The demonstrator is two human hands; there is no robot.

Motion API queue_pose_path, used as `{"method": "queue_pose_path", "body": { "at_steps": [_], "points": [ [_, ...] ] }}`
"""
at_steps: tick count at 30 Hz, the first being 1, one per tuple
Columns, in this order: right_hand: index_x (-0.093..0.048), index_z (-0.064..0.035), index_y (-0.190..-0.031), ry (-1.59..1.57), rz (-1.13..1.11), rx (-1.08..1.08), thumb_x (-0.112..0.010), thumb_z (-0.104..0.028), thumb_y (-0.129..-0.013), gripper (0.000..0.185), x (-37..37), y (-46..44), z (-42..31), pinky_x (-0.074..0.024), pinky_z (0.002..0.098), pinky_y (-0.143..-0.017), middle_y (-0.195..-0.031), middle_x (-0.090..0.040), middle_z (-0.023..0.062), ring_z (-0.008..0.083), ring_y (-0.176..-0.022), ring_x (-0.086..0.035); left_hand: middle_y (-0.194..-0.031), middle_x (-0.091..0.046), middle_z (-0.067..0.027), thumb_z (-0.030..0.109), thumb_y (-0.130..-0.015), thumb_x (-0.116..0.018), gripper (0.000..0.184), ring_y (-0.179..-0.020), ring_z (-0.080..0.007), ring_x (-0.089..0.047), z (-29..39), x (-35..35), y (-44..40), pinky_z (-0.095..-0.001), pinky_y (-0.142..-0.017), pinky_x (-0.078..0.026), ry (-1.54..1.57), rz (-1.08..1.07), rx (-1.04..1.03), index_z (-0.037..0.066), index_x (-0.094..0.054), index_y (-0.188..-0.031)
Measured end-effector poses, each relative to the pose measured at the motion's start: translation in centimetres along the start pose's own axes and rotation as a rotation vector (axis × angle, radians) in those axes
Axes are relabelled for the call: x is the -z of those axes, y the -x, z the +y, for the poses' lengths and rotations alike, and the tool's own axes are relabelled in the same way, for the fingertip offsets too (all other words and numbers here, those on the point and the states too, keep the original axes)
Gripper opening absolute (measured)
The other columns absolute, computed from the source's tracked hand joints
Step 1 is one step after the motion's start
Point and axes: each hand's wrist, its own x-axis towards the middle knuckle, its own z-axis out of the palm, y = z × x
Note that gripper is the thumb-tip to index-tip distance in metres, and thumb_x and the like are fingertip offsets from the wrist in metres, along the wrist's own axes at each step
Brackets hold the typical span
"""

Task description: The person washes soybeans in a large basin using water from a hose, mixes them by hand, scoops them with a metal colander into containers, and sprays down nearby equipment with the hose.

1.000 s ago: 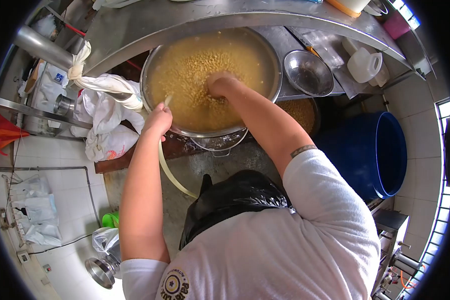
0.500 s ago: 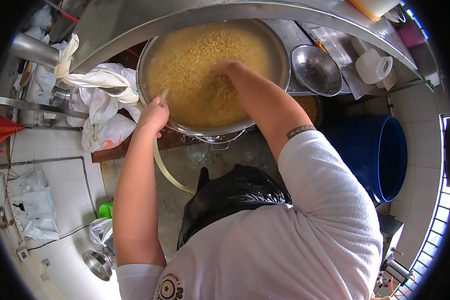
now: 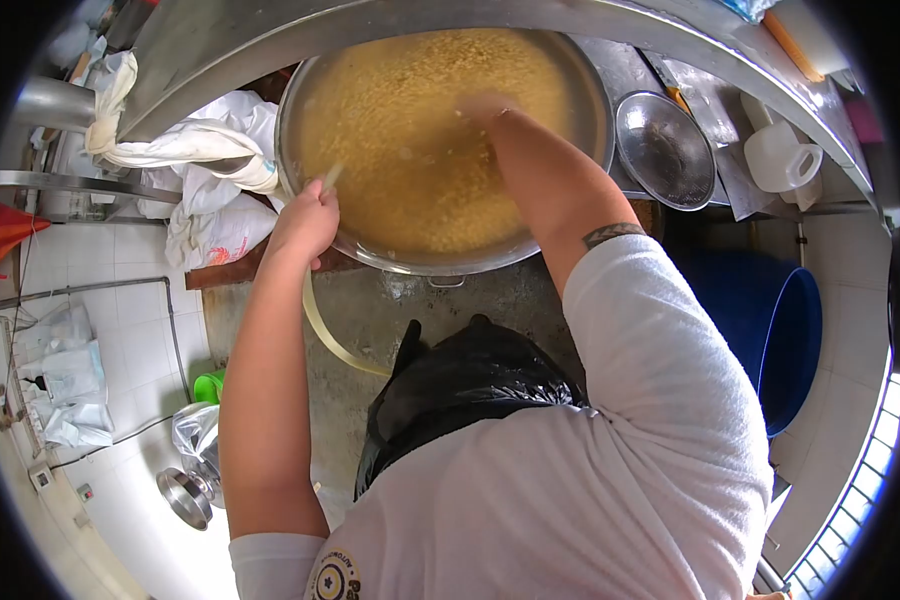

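A large round metal basin holds cloudy yellowish water over many pale yellow kernels. At its left rim, my left hand is closed round a pale hose, whose end points over the water. The rest of the hose hangs down and curves towards the floor. My right hand is down in the cloudy water near the basin's upper middle, and its fingers are hidden.
Right of the basin are a metal bowl and a white plastic jug. A blue barrel stands lower right. White sacks lie at the left. A metal shelf edge crosses above the basin.
My right hand has moved a little up and right through the water, and the kernels have spread. The view has shifted slightly. My left hand keeps its hold on the hose.
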Motion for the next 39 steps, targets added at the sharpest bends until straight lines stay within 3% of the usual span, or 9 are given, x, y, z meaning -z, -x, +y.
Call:
{"method": "queue_pose_path", "body": {
  "at_steps": [5, 8, 10, 12, 18, 25, 28, 34, 39],
  "points": [
    [-0.073, -0.0193, -0.129, -0.116, -0.078, 0.067, -0.062, -0.051, -0.093, 0.049, 0.2, -1.6, 2.2, -0.0505, 0.0422, -0.097, -0.127, -0.073, 0.0032, 0.0271, -0.113, -0.067, -0.09, -0.07, -0.0159, 0.033, -0.105, -0.038, 0.053, -0.06, -0.0285, -0.067, 0.4, 0.0, 0.1, -0.0411, -0.052, -0.055, 0.012, 0.009, 0.034, 0.016, -0.043, -0.155],
    [-0.075, -0.0186, -0.126, -0.03, -0.079, 0.265, -0.06, -0.049, -0.095, 0.046, -0.8, -3.5, 4.0, -0.0511, 0.0438, -0.098, -0.126, -0.074, 0.0051, 0.0288, -0.112, -0.069, -0.083, -0.067, -0.0153, 0.034, -0.106, -0.039, 0.053, -0.056, -0.0278, -0.065, 0.4, 0.0, 0.2, -0.0406, -0.051, -0.054, 0.006, 0.011, 0.012, 0.016, -0.043, -0.155],
    [-0.073, -0.0204, -0.129, 0.037, 0.08, 0.025, -0.059, -0.046, -0.096, 0.045, -1.6, -3.4, 3.7, -0.0507, 0.0458, -0.102, -0.132, -0.071, 0.007, 0.0307, -0.12, -0.067, -0.082, -0.067, -0.0152, 0.035, -0.106, -0.039, 0.052, -0.056, -0.0275, -0.064, 0.1, -0.1, -0.1, -0.0404, -0.051, -0.054, 0.007, 0.013, 0.015, 0.016, -0.044, -0.154],
    [-0.072, -0.0198, -0.131, 0.053, 0.037, 0.007, -0.058, -0.045, -0.097, 0.044, 1.0, 0.1, 1.1, -0.05, 0.0468, -0.104, -0.135, -0.07, 0.0089, 0.0316, -0.124, -0.065, -0.081, -0.066, -0.0152, 0.035, -0.106, -0.04, 0.052, -0.055, -0.0273, -0.063, 0.1, -0.2, -0.2, -0.0402, -0.051, -0.055, 0.009, 0.016, 0.009, 0.016, -0.044, -0.154],
    [-0.07, -0.0182, -0.134, 0.088, 0.035, -0.013, -0.056, -0.044, -0.098, 0.046, 0.6, -0.1, -0.6, -0.0485, 0.0481, -0.106, -0.139, -0.066, 0.0117, 0.0332, -0.128, -0.063, -0.084, -0.066, -0.0134, 0.036, -0.107, -0.04, 0.051, -0.062, -0.0268, -0.065, -0.6, -0.4, -0.4, -0.0403, -0.053, -0.055, 0.066, 0.019, -0.016, 0.019, -0.045, -0.154],
    [-0.068, -0.0165, -0.136, 0.082, 0.054, -0.01, -0.055, -0.045, -0.1, 0.048, -1.5, -1.9, -1.2, -0.0468, 0.0488, -0.108, -0.142, -0.064, 0.0133, 0.0342, -0.13, -0.061, -0.11, -0.074, -0.0192, 0.039, -0.107, -0.042, 0.05, -0.079, -0.0347, -0.074, -1.4, -0.3, -0.4, -0.0432, -0.059, -0.06, 0.067, 0.056, -0.073, 0.019, -0.045, -0.153],
    [-0.067, -0.0158, -0.137, 0.079, 0.056, -0.014, -0.054, -0.045, -0.1, 0.049, -2.4, -2.5, -1.5, -0.0461, 0.0491, -0.109, -0.143, -0.063, 0.014, 0.0346, -0.131, -0.06, -0.11, -0.074, -0.0217, 0.038, -0.108, -0.042, 0.047, -0.083, -0.0381, -0.074, -2.4, -0.2, -1.1, -0.0467, -0.066, -0.06, 0.056, 0.057, -0.117, 0.017, -0.048, -0.149],
    [-0.065, -0.0143, -0.139, 0.082, 0.064, -0.042, -0.053, -0.046, -0.101, 0.051, -4.5, -3.7, -0.4, -0.0447, 0.0498, -0.11, -0.146, -0.06, 0.0154, 0.0355, -0.133, -0.058, -0.115, -0.071, -0.0256, 0.034, -0.107, -0.044, 0.039, -0.105, -0.0463, -0.068, -4.5, -1.2, -3.3, -0.0534, -0.092, -0.052, 0.059, 0.162, -0.297, 0.013, -0.053, -0.139],
    [-0.063, -0.0131, -0.141, 0.092, 0.071, -0.071, -0.053, -0.047, -0.102, 0.053, -6.0, -4.8, 1.9, -0.0435, 0.0503, -0.111, -0.148, -0.058, 0.0165, 0.0363, -0.135, -0.057, -0.118, -0.071, -0.0257, 0.032, -0.107, -0.044, 0.039, -0.111, -0.0461, -0.066, -5.1, -1.0, -3.6, -0.0542, -0.095, -0.051, 0.056, 0.138, -0.339, 0.008, -0.053, -0.137]
  ]
}}
